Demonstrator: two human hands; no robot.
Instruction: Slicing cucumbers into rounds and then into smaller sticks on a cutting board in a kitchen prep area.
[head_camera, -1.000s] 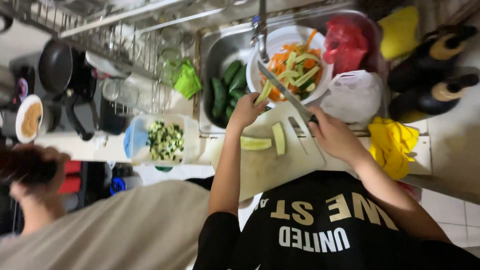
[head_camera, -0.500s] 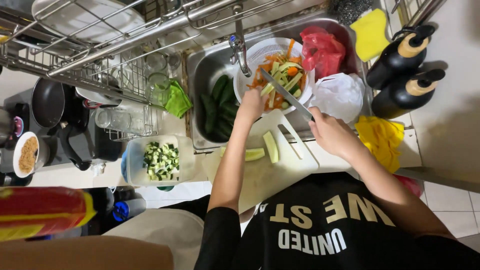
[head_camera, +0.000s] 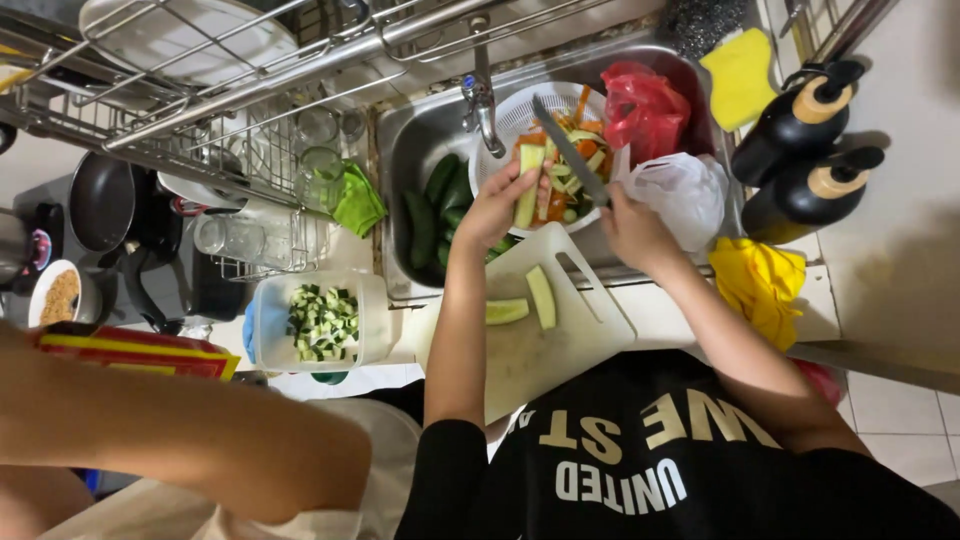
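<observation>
Since half a second ago both hands have lifted off the cutting board and now sit up over the sink, and the cucumber strip that was down by the board has gone up with them.

Head view, the only one: the left hand (head_camera: 497, 205) is curled closed around a long pale cucumber strip (head_camera: 526, 187), holding it over the white colander (head_camera: 510, 118) full of orange and green peelings. The right hand (head_camera: 632, 228) is wrapped tight around the handle of a knife (head_camera: 568, 150), and the blade angles up and across the colander, just beside the strip. Can't tell if the edge is actually touching it.

The white cutting board (head_camera: 525, 345) lies across the sink's front edge with two cut cucumber pieces (head_camera: 527, 302) on it. Whole cucumbers (head_camera: 432, 210) are down in the sink (head_camera: 410, 140), left of the colander. A clear tub of diced cucumber (head_camera: 320, 322) sits left of the board. A red bag (head_camera: 645, 105) and a white bag (head_camera: 685, 190) are right of the colander, two dark bottles (head_camera: 810, 150) further right. Another person's arm (head_camera: 200, 430) crosses the lower left corner.
</observation>
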